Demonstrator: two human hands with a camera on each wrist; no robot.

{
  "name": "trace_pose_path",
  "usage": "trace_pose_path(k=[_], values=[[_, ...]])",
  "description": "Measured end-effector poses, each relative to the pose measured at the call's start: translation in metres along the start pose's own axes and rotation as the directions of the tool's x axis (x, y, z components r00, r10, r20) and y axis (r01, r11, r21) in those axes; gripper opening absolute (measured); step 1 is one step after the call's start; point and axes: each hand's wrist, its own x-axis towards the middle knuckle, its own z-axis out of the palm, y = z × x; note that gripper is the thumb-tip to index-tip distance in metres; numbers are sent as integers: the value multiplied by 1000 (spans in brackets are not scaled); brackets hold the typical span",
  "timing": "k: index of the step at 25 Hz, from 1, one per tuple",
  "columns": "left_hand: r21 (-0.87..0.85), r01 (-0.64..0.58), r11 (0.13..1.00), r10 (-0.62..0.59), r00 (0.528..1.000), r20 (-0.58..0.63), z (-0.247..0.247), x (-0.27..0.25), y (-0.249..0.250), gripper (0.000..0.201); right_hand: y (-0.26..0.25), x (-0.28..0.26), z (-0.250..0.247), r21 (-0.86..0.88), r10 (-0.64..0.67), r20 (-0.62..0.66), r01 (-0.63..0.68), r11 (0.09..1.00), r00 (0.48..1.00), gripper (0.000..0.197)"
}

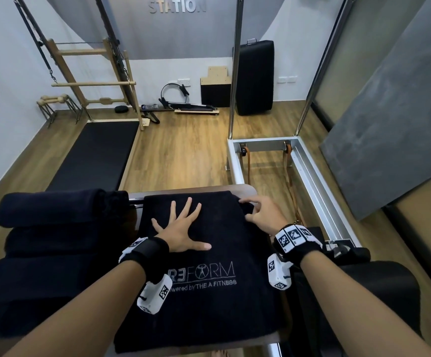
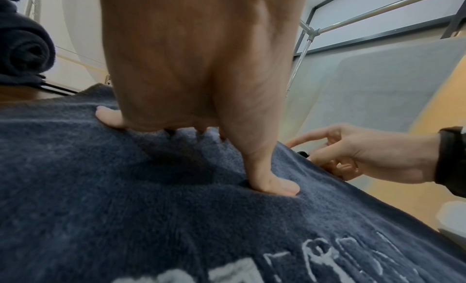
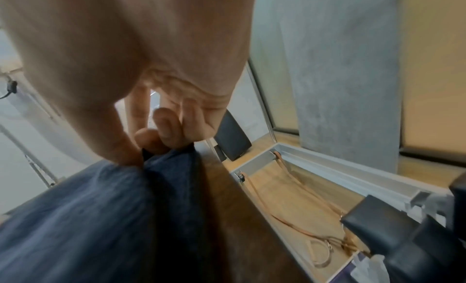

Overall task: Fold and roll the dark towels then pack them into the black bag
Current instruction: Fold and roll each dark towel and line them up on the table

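A dark towel [image 1: 209,305] with white "REFORM" lettering lies flat on a wooden top [image 1: 245,189] in front of me. My left hand [image 1: 181,230] presses down on its middle, palm flat and fingers spread; the left wrist view shows the thumb [image 2: 272,183] sunk into the towel's pile [image 2: 126,207]. My right hand [image 1: 260,215] is at the towel's far right corner, and the right wrist view shows thumb and curled fingers [image 3: 151,139] pinching that corner of the towel [image 3: 75,217]. Several rolled dark towels [image 1: 49,206] are stacked at my left. I cannot make out the black bag.
A metal frame [image 1: 309,171] with tan straps stands to the right on the wood floor. A black padded shape [image 1: 379,292] sits at the near right. Beyond the top are a black floor mat [image 1: 98,153], a wooden ladder rig [image 1: 93,83] and an upright black case [image 1: 255,76].
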Motion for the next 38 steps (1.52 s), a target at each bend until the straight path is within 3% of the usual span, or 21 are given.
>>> trace_pose_path(k=[2,4,5,7,9,11,13,16,17,19,22,24,27,29,31,34,38], values=[[-4,-3,1000,3,1000,1,0,1,-1,131,-1,8,-3,-30,82,-204,-90,995,975,15],[-2,0,1000,0,1000,1,1,1,-1,131,2,10,-6,1,152,-457,-171,985,876,10],[0,1,1000,-1,1000,1,1,1,-1,131,2,12,-6,36,167,-505,-173,984,847,7],[-1,0,1000,0,1000,0,2,2,-2,131,1,16,-5,148,229,-424,-183,972,876,10],[-3,-2,1000,2,1000,0,3,3,-3,132,-1,18,-2,177,304,-234,-267,947,924,34],[-4,-2,1000,2,1000,-2,3,3,-3,132,-2,19,-1,241,374,-117,-339,909,920,41],[-2,-3,1000,3,1000,-2,3,2,-3,132,-5,21,-2,400,427,-147,-342,851,892,33],[-7,-6,1000,6,1000,-8,3,2,-2,131,-5,25,-13,589,533,-305,-283,757,789,25],[-10,-9,1000,9,1000,-12,4,2,-2,131,-5,24,-17,591,542,-295,-296,750,787,28],[-8,-15,1000,14,1000,-16,3,2,-2,131,-7,22,-21,482,517,-155,-392,784,842,35],[-8,-18,1000,18,1000,-16,3,1,-1,131,-8,21,-21,360,468,26,-445,820,883,25],[-9,-17,1000,17,1000,-18,3,0,0,130,-4,24,-20,491,488,-22,-416,766,872,17],[-11,-25,1000,25,999,-29,5,-1,0,130,0,25,-16,603,568,-152,-380,702,809,17],[-19,-28,999,27,999,-29,2,-4,2,129,-2,20,-14,575,563,-189,-374,728,804,12],[-12,-30,999,29,999,-38,-2,-11,5,126,-6,9,-12,536,524,-184,-362,763,832,9],[4,-63,998,63,988,-142,2,-30,9,105,-15,-19,-10,492,402,-119,-298,818,908,10],[129,-118,985,162,897,-412,26,-81,-4,37,-33,-77,4,341,186,28,-184,922,982,9]])
